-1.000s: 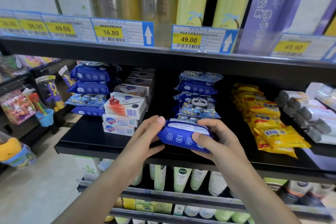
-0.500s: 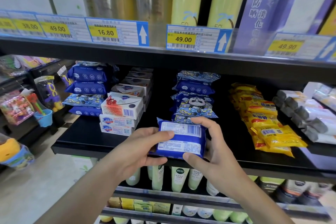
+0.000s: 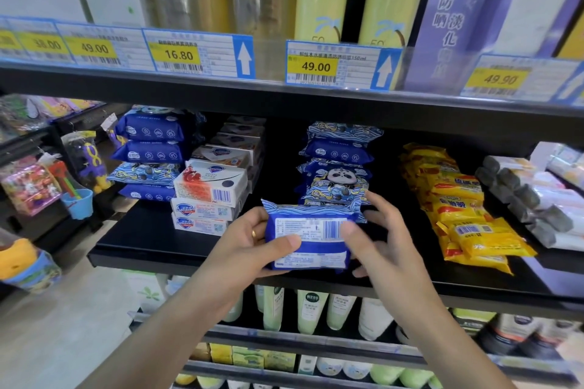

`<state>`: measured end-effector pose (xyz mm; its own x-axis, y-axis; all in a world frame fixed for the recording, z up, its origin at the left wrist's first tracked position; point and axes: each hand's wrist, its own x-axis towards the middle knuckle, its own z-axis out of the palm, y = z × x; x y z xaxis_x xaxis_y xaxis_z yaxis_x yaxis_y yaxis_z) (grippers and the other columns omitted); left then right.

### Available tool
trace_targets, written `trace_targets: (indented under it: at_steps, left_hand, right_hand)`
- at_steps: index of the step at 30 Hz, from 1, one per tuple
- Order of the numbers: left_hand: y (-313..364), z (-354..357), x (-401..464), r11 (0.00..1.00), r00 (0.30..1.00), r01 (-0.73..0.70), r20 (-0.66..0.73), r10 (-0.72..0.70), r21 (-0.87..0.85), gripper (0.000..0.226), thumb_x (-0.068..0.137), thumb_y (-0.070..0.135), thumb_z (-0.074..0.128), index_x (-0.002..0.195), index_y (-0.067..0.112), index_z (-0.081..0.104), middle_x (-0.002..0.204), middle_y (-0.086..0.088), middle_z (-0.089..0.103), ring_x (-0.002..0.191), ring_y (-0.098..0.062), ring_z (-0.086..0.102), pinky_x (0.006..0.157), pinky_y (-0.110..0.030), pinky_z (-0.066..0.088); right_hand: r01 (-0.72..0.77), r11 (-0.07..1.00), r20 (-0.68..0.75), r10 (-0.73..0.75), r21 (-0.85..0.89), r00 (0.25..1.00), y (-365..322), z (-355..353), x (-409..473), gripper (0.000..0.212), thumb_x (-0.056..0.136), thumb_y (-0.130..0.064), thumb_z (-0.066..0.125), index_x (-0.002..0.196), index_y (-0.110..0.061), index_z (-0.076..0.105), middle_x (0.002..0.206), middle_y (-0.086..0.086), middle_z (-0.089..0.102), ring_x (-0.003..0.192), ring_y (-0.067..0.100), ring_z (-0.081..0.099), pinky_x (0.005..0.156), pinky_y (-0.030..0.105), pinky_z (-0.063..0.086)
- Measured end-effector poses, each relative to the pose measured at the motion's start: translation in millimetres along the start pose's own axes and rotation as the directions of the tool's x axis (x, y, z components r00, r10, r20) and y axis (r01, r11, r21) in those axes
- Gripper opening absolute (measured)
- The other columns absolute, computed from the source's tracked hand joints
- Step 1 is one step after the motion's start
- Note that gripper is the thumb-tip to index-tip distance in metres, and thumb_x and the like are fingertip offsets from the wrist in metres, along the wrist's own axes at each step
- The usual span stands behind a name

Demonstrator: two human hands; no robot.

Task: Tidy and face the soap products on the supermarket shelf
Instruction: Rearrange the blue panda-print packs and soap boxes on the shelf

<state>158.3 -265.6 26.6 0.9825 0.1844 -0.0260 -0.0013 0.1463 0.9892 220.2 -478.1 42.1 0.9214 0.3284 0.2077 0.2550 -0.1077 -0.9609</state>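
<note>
Above the black shelf (image 3: 151,240), left hand (image 3: 249,243) grips blue soap pack (image 3: 311,238); right hand (image 3: 382,240) pinches it.

View from my head, the only camera: it faces forward and slightly down at the black shelf (image 3: 151,249) from close range, my forearms entering from the lower edge, upper shelf overhead.
</note>
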Motion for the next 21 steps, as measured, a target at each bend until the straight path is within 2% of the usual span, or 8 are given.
trace_targets:
  at_steps: [2, 4, 7, 9, 11, 14, 16, 21]
  left_hand:
    - [-0.8, -1.8, 0.6, 0.999, 0.999, -0.048, 0.016, 0.048, 0.004, 0.051, 0.084, 0.025, 0.084, 0.129, 0.028, 0.062, 0.126, 0.001, 0.075, 0.113, -0.023, 0.074, 0.092, -0.040, 0.062]
    - [-1.7, -2.4, 1.1, 0.996, 0.995, -0.095, 0.023, 0.095, 0.000, 0.048, 0.083, 0.023, 0.081, 0.126, 0.034, 0.064, 0.127, 0.002, 0.075, 0.116, -0.022, 0.073, 0.096, -0.042, 0.060]
    - [-2.7, -2.3, 2.5, 0.983, 0.983, -0.184, 0.016, 0.184, 0.012, 0.046, 0.080, 0.014, 0.083, 0.118, 0.034, 0.069, 0.123, 0.000, 0.076, 0.115, -0.018, 0.072, 0.094, -0.028, 0.059]
    - [-3.6, -2.0, 3.3, 0.962, 0.968, -0.252, 0.022, 0.252, 0.105, 0.046, 0.078, 0.012, 0.085, 0.116, 0.032, 0.068, 0.118, 0.000, 0.076, 0.111, -0.015, 0.071, 0.094, -0.025, 0.056]
    - [-4.8, -0.2, 2.8, 0.938, 0.955, -0.296, 0.051, 0.291, 0.178, 0.046, 0.077, 0.014, 0.086, 0.115, 0.033, 0.067, 0.116, 0.002, 0.076, 0.109, -0.014, 0.070, 0.092, -0.027, 0.056]
    - [-6.3, 0.6, 2.1, 0.922, 0.947, -0.321, 0.071, 0.313, 0.218, 0.046, 0.078, 0.012, 0.085, 0.115, 0.032, 0.066, 0.117, 0.004, 0.074, 0.109, -0.014, 0.070, 0.088, -0.028, 0.057]
    - [-6.8, 0.6, 2.1, 0.915, 0.942, -0.334, 0.076, 0.326, 0.225, 0.047, 0.079, 0.009, 0.085, 0.115, 0.031, 0.066, 0.119, 0.002, 0.074, 0.110, -0.015, 0.069, 0.088, -0.027, 0.057]
    - [-8.5, -0.1, 3.0, 0.913, 0.936, -0.352, 0.090, 0.341, 0.205, 0.048, 0.080, 0.007, 0.085, 0.119, 0.027, 0.066, 0.123, -0.001, 0.072, 0.114, -0.019, 0.068, 0.092, -0.027, 0.056]
  right_hand:
    - [-0.087, 0.984, -0.046, 0.095, 0.152, 0.994, -5.5, -3.0, 3.0, 0.053, 0.080, -0.075, 0.067, 0.127, -0.050, 0.059, 0.120, -0.011, 0.067, 0.072, 0.016, 0.071, 0.056, 0.029, 0.054]
    - [-0.196, 0.946, -0.024, 0.209, 0.258, 0.978, -11.6, -4.4, 5.4, 0.049, 0.073, -0.078, 0.073, 0.110, -0.045, 0.069, 0.110, -0.006, 0.072, 0.064, 0.023, 0.068, 0.048, 0.032, 0.051]
    - [-0.376, 0.860, 0.128, 0.354, 0.345, 0.927, -17.4, -4.5, 8.8, 0.066, 0.060, -0.080, 0.070, 0.110, -0.036, 0.074, 0.110, -0.001, 0.077, 0.069, 0.031, 0.073, 0.049, 0.034, 0.053]
    - [-0.450, 0.817, 0.247, 0.381, 0.360, 0.891, -18.8, -4.2, 10.8, 0.061, 0.067, -0.080, 0.069, 0.108, -0.036, 0.077, 0.113, 0.000, 0.078, 0.081, 0.034, 0.076, 0.054, 0.035, 0.058]
    - [-0.464, 0.812, 0.307, 0.368, 0.354, 0.878, -18.3, -4.2, 12.4, 0.051, 0.075, -0.079, 0.065, 0.106, -0.041, 0.077, 0.116, 0.003, 0.077, 0.089, 0.034, 0.075, 0.058, 0.034, 0.060]
    - [-0.472, 0.814, 0.320, 0.372, 0.338, 0.871, -15.9, -1.0, 15.5, 0.052, 0.077, -0.077, 0.063, 0.109, -0.038, 0.077, 0.117, 0.007, 0.077, 0.087, 0.033, 0.075, 0.059, 0.034, 0.060]
    - [-0.479, 0.817, 0.323, 0.381, 0.321, 0.866, -15.0, 1.5, 17.6, 0.057, 0.074, -0.075, 0.068, 0.111, -0.034, 0.076, 0.113, 0.010, 0.078, 0.085, 0.032, 0.076, 0.059, 0.033, 0.060]
    - [-0.461, 0.820, 0.317, 0.361, 0.339, 0.877, -8.3, 4.0, 20.7, 0.043, 0.074, -0.053, 0.083, 0.105, -0.022, 0.080, 0.109, 0.015, 0.078, 0.079, 0.031, 0.076, 0.066, 0.033, 0.062]
